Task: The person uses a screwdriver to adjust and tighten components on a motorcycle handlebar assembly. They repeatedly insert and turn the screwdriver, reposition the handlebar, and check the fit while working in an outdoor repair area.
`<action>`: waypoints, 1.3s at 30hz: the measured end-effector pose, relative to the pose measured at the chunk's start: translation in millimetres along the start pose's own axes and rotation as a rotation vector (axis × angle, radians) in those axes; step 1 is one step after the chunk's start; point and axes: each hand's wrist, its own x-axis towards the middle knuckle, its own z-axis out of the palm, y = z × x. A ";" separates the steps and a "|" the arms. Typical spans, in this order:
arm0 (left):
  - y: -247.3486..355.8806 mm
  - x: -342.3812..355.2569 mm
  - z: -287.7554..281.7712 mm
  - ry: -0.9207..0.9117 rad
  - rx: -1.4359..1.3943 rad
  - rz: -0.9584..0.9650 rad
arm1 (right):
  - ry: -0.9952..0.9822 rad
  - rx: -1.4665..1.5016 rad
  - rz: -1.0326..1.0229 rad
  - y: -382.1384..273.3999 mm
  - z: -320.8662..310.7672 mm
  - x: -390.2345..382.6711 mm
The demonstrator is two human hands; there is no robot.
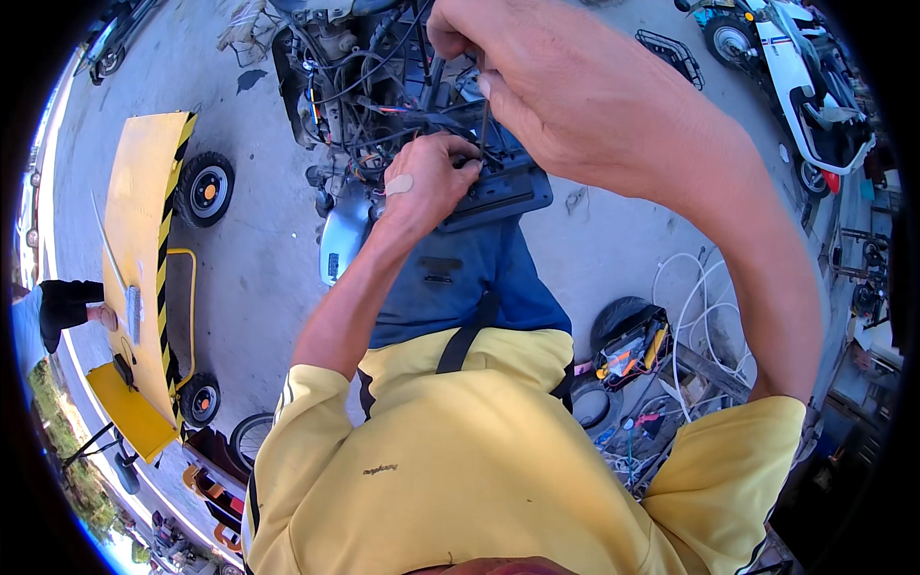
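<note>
Before me is a partly stripped scooter or motorbike [335, 72], its wires and cables exposed. My right hand [537, 81] is raised above it, closed round what looks like a screwdriver [485, 120]. The thin shaft points down; the handle is hidden in the hand. My left hand [431, 177], with a plaster on its back, is closed low down near the shaft's lower end. Its fingertips press together over a black plastic part [513, 187]; what they pinch is hidden. A silvery-blue panel [345, 240] sits left of my left wrist.
A yellow cart [144, 220] with a black-striped edge stands at left, a person's hand [103, 316] on it. At right are a white scooter [800, 91] and a black wire rack [671, 57]. A tyre [596, 407], an open toolbox [632, 355] and white hose [690, 287] lie lower right.
</note>
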 end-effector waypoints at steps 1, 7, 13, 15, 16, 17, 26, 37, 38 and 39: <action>-2.6 3.3 -1.4 -0.026 0.005 -0.023 | -0.012 -0.042 0.064 -3.8 -1.5 0.4; -5.9 11.6 -0.3 -0.055 0.052 -0.005 | -0.004 -0.018 -0.124 1.0 -1.0 0.3; -2.1 10.5 3.7 -0.016 0.070 -0.008 | 0.065 -0.174 0.074 -1.2 6.3 3.6; -3.1 9.8 4.7 -0.013 0.060 0.006 | 0.018 -0.231 0.105 -0.2 3.6 8.7; -5.8 9.3 6.2 -0.002 0.053 0.028 | 0.022 -0.218 0.089 0.7 3.0 8.7; -7.5 9.2 6.9 0.009 0.046 0.050 | 0.082 -0.125 0.010 2.9 3.9 4.6; -8.3 10.0 3.4 -0.027 0.069 0.086 | 0.166 -0.193 -0.027 13.0 18.7 6.0; -9.7 10.3 4.1 -0.038 0.135 0.150 | 0.390 0.170 -0.122 27.8 31.8 4.7; -9.8 11.3 4.5 -0.043 0.138 0.144 | 0.417 0.194 -0.156 23.2 31.1 2.5; -7.8 12.6 4.4 -0.045 0.161 0.148 | 0.429 0.225 -0.158 23.0 31.5 3.2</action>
